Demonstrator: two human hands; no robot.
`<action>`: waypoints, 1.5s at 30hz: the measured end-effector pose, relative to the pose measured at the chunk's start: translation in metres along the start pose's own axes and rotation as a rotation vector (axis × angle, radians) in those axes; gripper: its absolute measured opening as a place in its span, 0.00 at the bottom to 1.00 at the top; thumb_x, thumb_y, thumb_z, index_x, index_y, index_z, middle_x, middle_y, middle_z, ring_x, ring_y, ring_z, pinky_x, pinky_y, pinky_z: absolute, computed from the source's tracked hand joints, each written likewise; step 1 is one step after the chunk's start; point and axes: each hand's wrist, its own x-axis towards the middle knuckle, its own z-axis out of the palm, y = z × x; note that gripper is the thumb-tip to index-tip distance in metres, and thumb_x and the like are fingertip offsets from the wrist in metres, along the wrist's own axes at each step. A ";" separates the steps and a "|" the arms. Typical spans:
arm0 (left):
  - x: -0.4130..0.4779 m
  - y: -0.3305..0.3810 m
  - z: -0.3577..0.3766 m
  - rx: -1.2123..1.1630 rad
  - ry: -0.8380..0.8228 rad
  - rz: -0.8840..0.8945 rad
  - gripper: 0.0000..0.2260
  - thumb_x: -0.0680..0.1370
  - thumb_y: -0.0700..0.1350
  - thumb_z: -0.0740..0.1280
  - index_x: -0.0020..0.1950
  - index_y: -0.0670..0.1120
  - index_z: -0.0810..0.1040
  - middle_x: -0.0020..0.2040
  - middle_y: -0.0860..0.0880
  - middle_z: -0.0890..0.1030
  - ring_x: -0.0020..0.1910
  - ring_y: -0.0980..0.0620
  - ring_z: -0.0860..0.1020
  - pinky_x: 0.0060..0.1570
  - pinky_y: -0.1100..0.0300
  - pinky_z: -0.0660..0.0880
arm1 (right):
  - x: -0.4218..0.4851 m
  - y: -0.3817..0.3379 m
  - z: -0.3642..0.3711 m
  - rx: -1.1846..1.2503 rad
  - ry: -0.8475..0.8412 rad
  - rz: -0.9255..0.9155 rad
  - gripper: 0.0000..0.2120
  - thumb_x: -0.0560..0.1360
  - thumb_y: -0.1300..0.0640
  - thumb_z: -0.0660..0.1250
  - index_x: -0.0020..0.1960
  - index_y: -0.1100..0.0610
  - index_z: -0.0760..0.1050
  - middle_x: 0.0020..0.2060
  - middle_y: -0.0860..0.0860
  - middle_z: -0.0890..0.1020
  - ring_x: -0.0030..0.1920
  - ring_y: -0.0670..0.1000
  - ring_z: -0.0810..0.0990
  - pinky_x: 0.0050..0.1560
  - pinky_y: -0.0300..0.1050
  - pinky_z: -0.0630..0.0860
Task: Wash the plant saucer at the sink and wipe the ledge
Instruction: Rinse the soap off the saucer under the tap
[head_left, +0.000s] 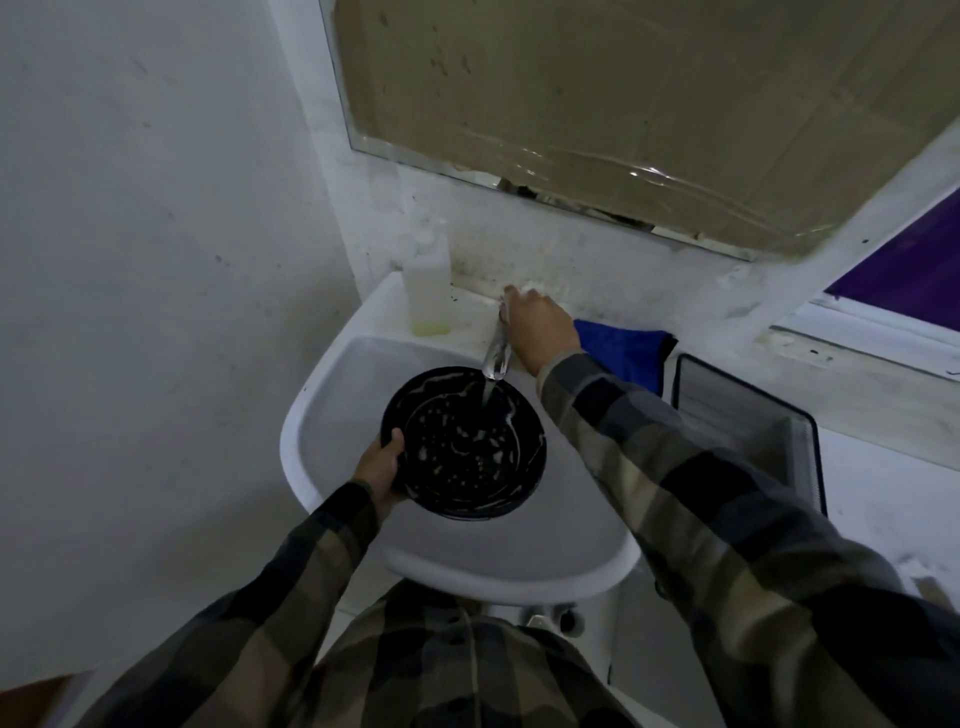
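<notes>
Black saucer (465, 447): round, hard and shiny, with rings inside and white soap spots all over. It is tipped a little, over the sink (296, 431) bowl, right under the tap (496, 353).
Left hand (382, 467): comes in from the lower left and grips the saucer's left edge. The thumb lies on top of the rim. The other fingers are under it, out of sight.
Right hand (540, 325): the arm is stretched far forward. The hand lies on the back end of the tap. I cannot tell if its fingers grip it or just rest there.
Tap: shiny metal. A thin stream of water (488, 397) falls onto the saucer's far side.
Sink: white, smooth and rounded.
Sleeves (675, 467): soft, with brown and dark checks.
Cloth (623, 348): blue and fluffy, just right of the right hand.
Bottle (428, 291): see-through plastic with a little yellow-green at the bottom, at the sink's back left corner.
</notes>
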 end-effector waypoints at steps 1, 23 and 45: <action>0.000 0.001 -0.001 0.011 0.005 -0.002 0.18 0.83 0.52 0.55 0.71 0.51 0.67 0.64 0.44 0.75 0.59 0.40 0.75 0.53 0.42 0.75 | 0.000 0.000 0.001 0.020 -0.001 0.014 0.12 0.81 0.63 0.54 0.63 0.62 0.67 0.53 0.61 0.77 0.53 0.61 0.78 0.44 0.50 0.71; 0.015 0.021 -0.027 0.092 0.066 0.035 0.19 0.83 0.51 0.55 0.73 0.50 0.65 0.66 0.46 0.73 0.62 0.41 0.73 0.58 0.41 0.74 | -0.089 -0.042 0.140 0.174 -0.433 -0.137 0.38 0.77 0.40 0.58 0.77 0.57 0.47 0.77 0.57 0.47 0.75 0.63 0.52 0.73 0.53 0.49; 0.014 0.040 -0.021 0.093 0.115 0.141 0.17 0.83 0.50 0.55 0.72 0.53 0.67 0.68 0.47 0.73 0.63 0.43 0.73 0.62 0.41 0.72 | -0.060 -0.057 0.147 0.279 -0.339 -0.136 0.45 0.72 0.33 0.55 0.77 0.61 0.48 0.76 0.60 0.50 0.76 0.60 0.48 0.73 0.60 0.53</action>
